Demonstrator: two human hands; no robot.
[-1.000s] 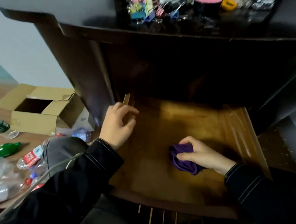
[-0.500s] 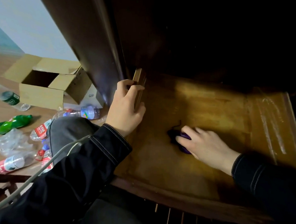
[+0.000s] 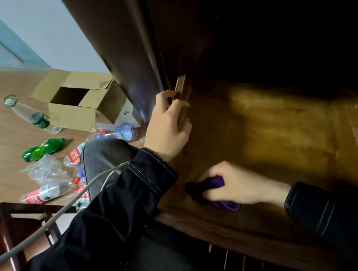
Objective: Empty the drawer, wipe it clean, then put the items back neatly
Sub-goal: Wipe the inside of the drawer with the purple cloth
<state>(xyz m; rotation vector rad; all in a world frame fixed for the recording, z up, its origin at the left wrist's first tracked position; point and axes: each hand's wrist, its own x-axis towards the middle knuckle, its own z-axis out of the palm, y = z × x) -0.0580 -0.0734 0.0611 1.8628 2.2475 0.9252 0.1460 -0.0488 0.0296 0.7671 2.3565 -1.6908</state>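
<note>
The wooden drawer (image 3: 277,130) is pulled out from under the dark desk, and its bare bottom shows. My left hand (image 3: 167,125) grips the drawer's left side wall, fingers curled over its top edge. My right hand (image 3: 236,184) holds a purple cloth (image 3: 216,183) pressed against the drawer bottom near the front left corner. Most of the cloth is hidden under the hand. The back of the drawer lies in deep shadow beneath the desk.
The dark desk side panel (image 3: 123,45) rises just left of the drawer. On the floor to the left lie an open cardboard box (image 3: 79,103), several plastic bottles (image 3: 42,150) and crumpled plastic. A dark wooden chair (image 3: 17,226) stands at the lower left. A grey cable (image 3: 73,203) crosses my left sleeve.
My right hand has slid the purple cloth toward the drawer's front left corner. The view has dropped, so the desktop items are out of sight. My left hand keeps its grip on the side wall.
</note>
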